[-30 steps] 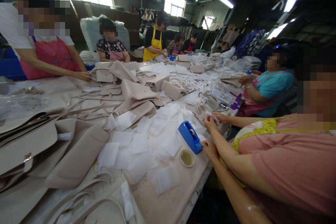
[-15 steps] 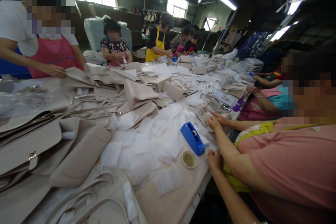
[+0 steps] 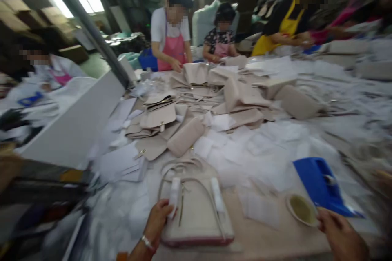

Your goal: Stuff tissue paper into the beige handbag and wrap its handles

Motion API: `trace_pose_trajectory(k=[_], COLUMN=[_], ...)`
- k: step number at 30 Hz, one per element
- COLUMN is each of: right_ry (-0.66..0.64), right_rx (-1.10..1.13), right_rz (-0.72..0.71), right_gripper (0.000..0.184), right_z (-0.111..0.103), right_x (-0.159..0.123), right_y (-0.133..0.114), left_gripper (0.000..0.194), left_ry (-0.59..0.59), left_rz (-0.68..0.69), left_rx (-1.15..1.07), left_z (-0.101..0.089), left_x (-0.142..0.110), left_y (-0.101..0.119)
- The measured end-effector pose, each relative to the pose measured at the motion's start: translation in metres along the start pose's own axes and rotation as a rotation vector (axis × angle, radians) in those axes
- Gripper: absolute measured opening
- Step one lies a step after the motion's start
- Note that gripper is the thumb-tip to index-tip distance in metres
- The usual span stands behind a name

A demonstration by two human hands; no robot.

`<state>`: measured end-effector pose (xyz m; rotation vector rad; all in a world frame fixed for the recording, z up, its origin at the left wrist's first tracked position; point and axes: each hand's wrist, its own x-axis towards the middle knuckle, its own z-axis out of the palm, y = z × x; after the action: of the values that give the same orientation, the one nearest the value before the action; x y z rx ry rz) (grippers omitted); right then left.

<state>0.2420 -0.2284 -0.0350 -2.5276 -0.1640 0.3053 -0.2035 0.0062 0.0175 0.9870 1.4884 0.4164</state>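
A beige handbag (image 3: 196,222) lies flat on the table in front of me, its zipper showing and its handle straps looped over it. White wrapping covers the strap in two places. My left hand (image 3: 157,220) is closed around the left wrapped part of the handbag strap (image 3: 174,195). At the right, my right hand (image 3: 343,234) has its fingers pinched together by the rim of a small round dish (image 3: 302,210) with yellowish-green contents. Blur hides what those fingers hold, if anything. Just beyond the dish is a blue tape dispenser (image 3: 321,187).
White sheets (image 3: 260,208) are spread across the table. Several beige bags (image 3: 186,136) are piled ahead. A white panel (image 3: 73,120) and a slanted metal post (image 3: 92,28) stand at left. Co-workers (image 3: 174,40) work along the far side; part of another person's hand (image 3: 384,187) shows at right.
My view has swung left and down. Both my hands and the handbag before me now show. The tape dispenser and dish appear farther right.
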Motion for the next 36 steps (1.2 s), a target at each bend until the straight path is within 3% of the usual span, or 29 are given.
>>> trace_pose_trajectory(k=[2, 6, 8, 10, 13, 16, 21, 25, 31, 36], right_ry=[-0.192, -0.883, -1.134, -1.234, -1.246, -1.214, -1.199, -1.189, -1.238, -1.228], right_rx=[0.191, 0.356, 0.389, 0.397, 0.380, 0.344, 0.227, 0.118, 0.086, 0.132], right_rz=[-0.174, -0.542, -0.655, -0.752, -0.826, -0.841, -0.912, -0.926, -0.884, -0.776], right_gripper=[0.035, 0.031, 0.028, 0.024, 0.019, 0.018, 0.015, 0.018, 0.028, 0.031], right_z=[0.023, 0.070, 0.099, 0.128, 0.160, 0.174, 0.176, 0.179, 0.185, 0.192], right_x=[-0.037, -0.163, -0.219, -0.257, -0.280, -0.282, -0.278, -0.276, -0.271, -0.272], right_y=[-0.053, -0.157, -0.187, -0.199, -0.198, -0.195, -0.201, -0.203, -0.208, -0.209], left_gripper=[0.027, 0.025, 0.025, 0.027, 0.032, 0.032, 0.028, 0.040, 0.026, 0.023], left_ry=[0.012, 0.005, -0.029, -0.072, -0.121, -0.144, -0.208, -0.236, -0.154, -0.134], left_rz=[0.021, 0.048, 0.065, 0.085, 0.105, 0.096, 0.090, 0.067, 0.063, 0.018], left_rx=[-0.136, -0.263, -0.312, -0.361, -0.427, -0.471, -0.510, -0.493, -0.433, -0.561], left_z=[-0.006, -0.008, -0.007, -0.007, -0.011, -0.015, -0.021, -0.023, -0.019, -0.017], left_x=[0.013, 0.019, 0.017, 0.014, 0.012, 0.010, 0.006, 0.005, 0.011, 0.013], left_y=[-0.016, -0.033, -0.034, -0.033, -0.030, -0.027, -0.023, -0.023, -0.021, -0.023])
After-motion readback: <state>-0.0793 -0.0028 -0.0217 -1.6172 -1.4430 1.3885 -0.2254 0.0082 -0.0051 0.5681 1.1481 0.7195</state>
